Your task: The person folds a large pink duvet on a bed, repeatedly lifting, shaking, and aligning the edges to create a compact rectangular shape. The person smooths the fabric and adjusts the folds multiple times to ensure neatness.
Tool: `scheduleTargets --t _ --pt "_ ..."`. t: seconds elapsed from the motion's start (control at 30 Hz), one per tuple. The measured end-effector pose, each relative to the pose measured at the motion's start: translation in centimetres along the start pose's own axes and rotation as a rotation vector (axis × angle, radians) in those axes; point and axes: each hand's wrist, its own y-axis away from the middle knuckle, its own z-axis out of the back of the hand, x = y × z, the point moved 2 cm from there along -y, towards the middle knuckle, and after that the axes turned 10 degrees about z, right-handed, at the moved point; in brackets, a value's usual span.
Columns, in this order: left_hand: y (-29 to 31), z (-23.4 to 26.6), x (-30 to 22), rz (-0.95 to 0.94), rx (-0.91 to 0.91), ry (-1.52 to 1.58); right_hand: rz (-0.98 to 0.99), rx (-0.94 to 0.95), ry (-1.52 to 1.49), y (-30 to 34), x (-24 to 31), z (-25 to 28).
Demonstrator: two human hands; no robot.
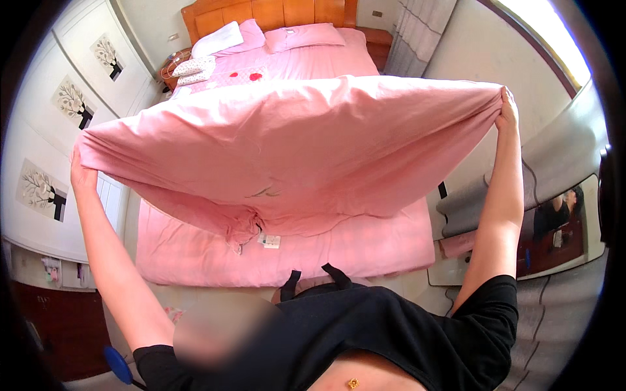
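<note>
A wide pink bed cover (pixel 306 140) hangs stretched between my raised hands. My left hand (pixel 83 171) is closed on its left corner, with the cloth bunched at the fingers. Up at the right, my right hand (pixel 508 112) grips the other corner, where folds run in toward the fist. Lower down, the middle of the cloth sags over the bed (pixel 358 251), and a gathered bit of fabric dangles near a white label (pixel 269 242). Pink bedding covers the mattress below. The middle part of the bed is hidden behind the raised cloth.
Pink pillows (pixel 305 38), a white pillow (pixel 218 39) and folded patterned cloth (pixel 194 67) lie toward the wooden headboard (pixel 270 14). White wardrobe doors (pixel 39 137) line the left. To the right are grey curtains (pixel 420 32) and a mirror (pixel 567 228).
</note>
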Motion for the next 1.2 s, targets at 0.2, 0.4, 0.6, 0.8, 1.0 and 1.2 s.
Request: scheduleTargets --t 0.2,0.4,0.6,0.8,1.0,1.2 --pt "0.6 0.6 3.5 0.164 0.185 -0.382 -0.092 -0.004 0.012 -1.3 0.9 1.5" --pt "3.5 9.8 3.0 0.267 0.015 -0.431 -0.113 0.07 0.035 4.4 2.2 9.2" --pt "10.5 16.0 -1.6 0.392 -0.244 -0.291 -0.078 0.145 0.028 11.0 6.3 16.8" --pt "2.8 17.3 6.2 0.567 -0.259 -0.399 -0.291 0.122 0.264 8.4 -3.3 11.4" --pt "-10.6 10.2 23.9 0.359 -0.282 -0.437 -0.844 0.177 0.374 6.6 -23.6 -2.1" --pt "-21.4 -10.0 2.6 -0.194 -0.152 -0.109 0.208 0.82 -0.514 -15.2 -12.4 -18.3"
